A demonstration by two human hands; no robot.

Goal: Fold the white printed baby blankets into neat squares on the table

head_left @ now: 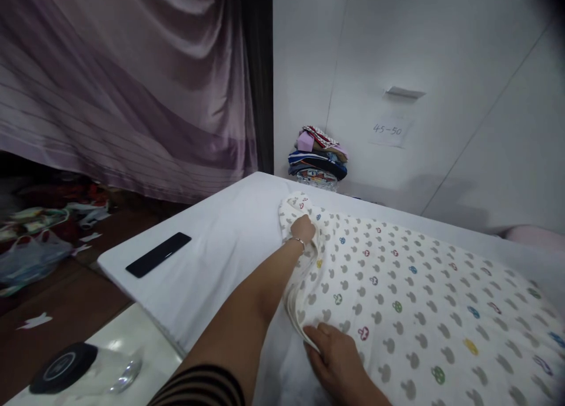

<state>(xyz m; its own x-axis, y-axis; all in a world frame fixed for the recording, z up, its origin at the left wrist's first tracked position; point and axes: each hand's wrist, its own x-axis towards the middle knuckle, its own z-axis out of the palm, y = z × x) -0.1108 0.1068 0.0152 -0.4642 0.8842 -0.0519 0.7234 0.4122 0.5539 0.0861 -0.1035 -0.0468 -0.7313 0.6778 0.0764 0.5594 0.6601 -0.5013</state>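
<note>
A white cloth (pixel 397 294) printed with grey and coloured mushrooms lies spread over the right side of a white-covered table (pixel 229 235). Its left edge is layered and raised in folds. My left hand (pixel 303 229), with a bracelet at the wrist, is closed on the cloth near its far left corner; the fingertips are partly hidden. Nearer to me, my right hand (pixel 338 359) pinches the same left edge between thumb and fingers.
A black phone (pixel 159 254) lies on the table's left side. Below it, a clear bottle with a black lid (pixel 64 368) rests on a pale surface. Folded clothes (pixel 318 156) are stacked by the white wall. A purple curtain (pixel 132 88) hangs at left, above a plastic bag (pixel 35 256).
</note>
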